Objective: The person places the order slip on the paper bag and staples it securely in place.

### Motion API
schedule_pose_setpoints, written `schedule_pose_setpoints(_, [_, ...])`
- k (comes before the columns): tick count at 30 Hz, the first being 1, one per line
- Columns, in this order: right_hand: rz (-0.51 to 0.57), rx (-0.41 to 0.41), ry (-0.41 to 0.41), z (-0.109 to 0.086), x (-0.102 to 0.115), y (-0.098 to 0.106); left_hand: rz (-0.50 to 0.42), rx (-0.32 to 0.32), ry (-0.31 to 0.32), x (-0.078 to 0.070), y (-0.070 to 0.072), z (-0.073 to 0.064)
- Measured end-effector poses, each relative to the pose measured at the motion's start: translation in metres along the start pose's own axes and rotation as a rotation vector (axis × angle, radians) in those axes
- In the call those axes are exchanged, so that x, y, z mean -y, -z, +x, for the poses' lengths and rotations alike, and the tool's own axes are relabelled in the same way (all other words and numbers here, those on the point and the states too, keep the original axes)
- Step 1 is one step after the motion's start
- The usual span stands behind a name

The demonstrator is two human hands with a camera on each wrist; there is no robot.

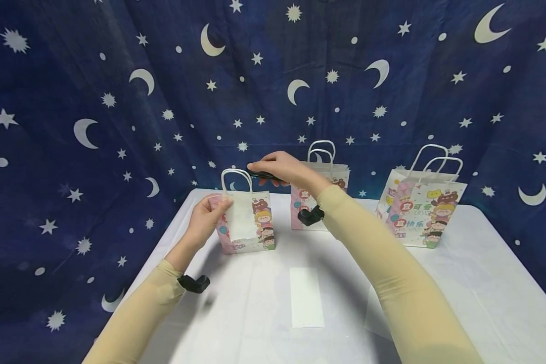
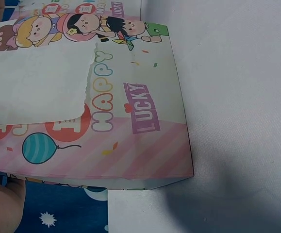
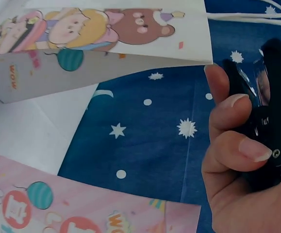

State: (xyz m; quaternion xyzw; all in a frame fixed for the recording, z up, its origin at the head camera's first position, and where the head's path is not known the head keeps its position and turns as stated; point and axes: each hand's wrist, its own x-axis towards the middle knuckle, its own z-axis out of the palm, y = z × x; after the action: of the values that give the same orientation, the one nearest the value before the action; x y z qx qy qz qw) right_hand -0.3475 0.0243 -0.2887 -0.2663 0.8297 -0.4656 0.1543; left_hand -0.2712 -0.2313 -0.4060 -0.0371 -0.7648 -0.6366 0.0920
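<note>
My left hand [image 1: 208, 215] pinches the upper left edge of a small printed paper gift bag [image 1: 264, 237], thumb in front. Against the bag's front lies a white paper piece [image 1: 243, 222]; its torn edge shows in the left wrist view, where the bag [image 2: 145, 160] fills much of the frame. My right hand [image 1: 279, 167] holds a black stapler [image 1: 263, 175] just right of the bag's white handles [image 1: 236, 172]. The right wrist view shows curled fingers [image 3: 232, 155] around the stapler [image 3: 278, 107]. Part of the left hand is hidden behind the bag.
A second gift bag [image 1: 341, 174] stands behind my right forearm, and a third [image 1: 425, 212] stands at the right. A white paper strip [image 1: 307, 298] lies on the white table [image 1: 250, 313]. A dark blue curtain [image 1: 255, 65] with moons and stars hangs behind.
</note>
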Motion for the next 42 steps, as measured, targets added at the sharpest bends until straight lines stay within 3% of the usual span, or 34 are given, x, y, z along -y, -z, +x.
schedule_pose_setpoints(8, [-0.09, 0.087, 0.004, 0.022, 0.011, -0.004, -0.033, -0.006, -0.015, 0.001, 0.0, -0.001])
schedule_pose_setpoints(21, [-0.286, 0.291, -0.006, 0.032, 0.027, -0.008, -0.049, 0.017, 0.001, -0.003, -0.001, -0.002])
schedule_pose_setpoints(32, [-0.465, 0.319, -0.021, 0.036, 0.044, -0.019, -0.036, -0.014, -0.01, -0.002, -0.003, -0.002])
schedule_pose_setpoints(42, [-0.554, 0.368, -0.071, 0.039, 0.055, -0.025, -0.067, -0.011, -0.026, -0.001, -0.003, -0.001])
